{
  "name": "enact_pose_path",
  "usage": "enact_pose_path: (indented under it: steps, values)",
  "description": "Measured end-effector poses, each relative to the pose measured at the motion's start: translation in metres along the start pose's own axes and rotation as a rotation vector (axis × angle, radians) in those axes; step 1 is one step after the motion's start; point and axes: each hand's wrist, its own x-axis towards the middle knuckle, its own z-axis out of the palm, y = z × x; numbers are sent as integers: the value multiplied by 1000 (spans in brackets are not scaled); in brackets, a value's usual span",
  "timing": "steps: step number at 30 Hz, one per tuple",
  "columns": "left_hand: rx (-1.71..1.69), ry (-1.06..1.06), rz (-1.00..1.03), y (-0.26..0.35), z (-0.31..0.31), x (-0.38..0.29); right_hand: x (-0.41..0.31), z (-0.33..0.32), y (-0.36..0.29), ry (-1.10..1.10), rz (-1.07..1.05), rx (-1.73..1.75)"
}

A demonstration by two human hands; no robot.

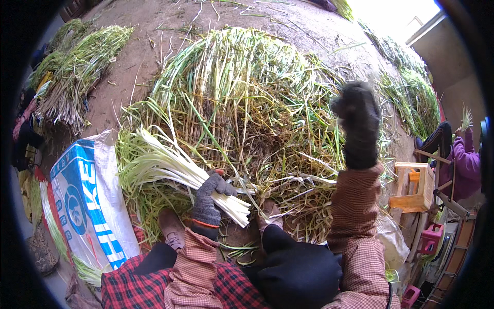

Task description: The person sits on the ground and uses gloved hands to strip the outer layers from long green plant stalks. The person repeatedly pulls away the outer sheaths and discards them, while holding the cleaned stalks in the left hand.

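Observation:
My left hand (210, 201), in a grey knit glove, grips a bundle of long pale chive-like stalks (173, 162). Their white cut ends point down to the right, and the yellow-green leaves fan out to the upper left. My right hand (357, 119), in a dark glove, is raised at the right edge of a large heap of long stalks (231, 77). Motion blurs its fingers, so I cannot tell whether they hold anything. Brown, withered leaves (266, 116) tangle across the near part of the heap, in front of my shoes (171, 228).
A printed white and blue woven sack (92, 201) lies at my left. More stalk piles rest at the far left (81, 69) and right (413, 85). A plastic stool (415, 185) stands to the right, near a person in a purple sleeve (463, 166). Another person sits at the left rim.

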Motion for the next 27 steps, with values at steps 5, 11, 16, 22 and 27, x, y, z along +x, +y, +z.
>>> enact_pose_path:
  steps: [5,11,16,22,27]
  values:
    - [-128,-100,-50,-2,13,-4,-28,85,52,-582,-114,-707]
    - [59,-70,-56,-26,-13,12,-91,97,83,-978,73,-922]
    - [150,-18,-50,-34,-12,8,-88,97,80,-1154,216,-1018]
    - [50,-18,-153,-23,-1,5,-116,58,90,-966,261,-858]
    - [-31,65,-212,-22,12,-2,-138,53,98,-960,301,-900]
